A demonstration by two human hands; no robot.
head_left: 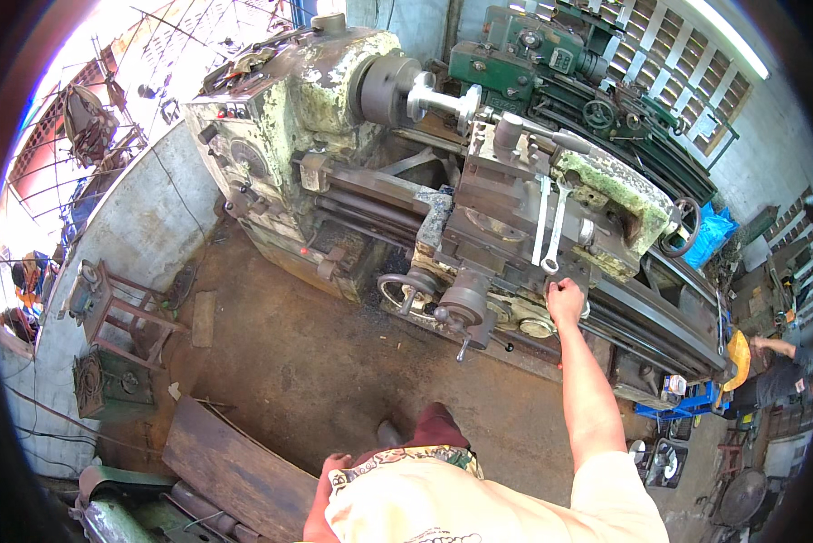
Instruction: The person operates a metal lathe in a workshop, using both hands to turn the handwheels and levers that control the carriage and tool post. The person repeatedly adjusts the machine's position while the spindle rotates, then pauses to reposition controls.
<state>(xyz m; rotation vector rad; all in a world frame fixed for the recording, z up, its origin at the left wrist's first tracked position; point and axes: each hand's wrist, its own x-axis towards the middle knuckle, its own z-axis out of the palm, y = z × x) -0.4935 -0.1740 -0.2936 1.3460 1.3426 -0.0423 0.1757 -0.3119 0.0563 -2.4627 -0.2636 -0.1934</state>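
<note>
Your cream T-shirt (443, 498) fills the space between your hands. Your left hand (337, 462) hangs by your hip, partly hidden, so its grip can't be told. Your right hand (566, 301) reaches forward, fingers curled at the front of the worn grey metal carriage (483, 226); whether they pinch anything can't be seen. Just beyond it lie two long silver metal wrenches (558, 222). Farther off, ahead and left of that hand, a silver flanged metal workpiece (438, 102) sits in the dark cylindrical chuck (388, 90). Mounting looks done, in my judgement; how much machining remains, you can't tell from this.
</note>
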